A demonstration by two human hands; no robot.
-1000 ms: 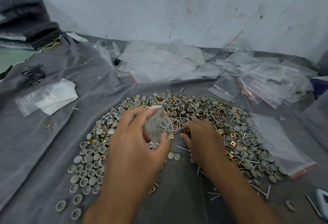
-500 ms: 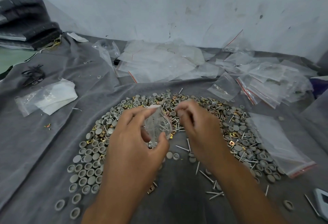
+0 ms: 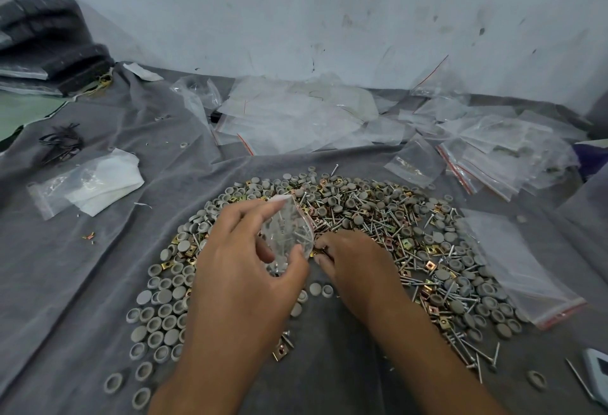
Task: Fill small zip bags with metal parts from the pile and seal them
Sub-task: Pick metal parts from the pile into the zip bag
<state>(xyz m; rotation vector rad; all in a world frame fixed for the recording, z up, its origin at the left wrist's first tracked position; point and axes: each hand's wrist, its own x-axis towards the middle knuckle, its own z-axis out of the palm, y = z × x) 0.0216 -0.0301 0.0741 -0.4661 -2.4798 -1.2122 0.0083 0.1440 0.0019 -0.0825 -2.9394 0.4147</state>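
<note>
My left hand (image 3: pixel 240 269) grasps a small zip bag (image 3: pixel 288 233) between the thumb below and the fingers above, mouth turned toward the right. The bag is held clear of the cloth and already contains several screws. My right hand (image 3: pixel 355 263) lies just beside the bag's mouth, fingertips down on the inner edge of the pile (image 3: pixel 378 227); the fingers are curled, but whether they pinch a part cannot be told.

The pile forms an arc around both hands on the grey cloth (image 3: pixel 82 283). It consists of grey round caps (image 3: pixel 161 309), mostly on the left, with screws and brass-coloured square clips mixed in toward the right. A flat empty zip bag (image 3: pixel 513 263) with a red strip lies on the pile's right edge. Beyond the pile, near the wall, is a loose heap of clear bags (image 3: pixel 296 118). To the far left, a bag holding white folded material (image 3: pixel 95 184) lies well apart.
</note>
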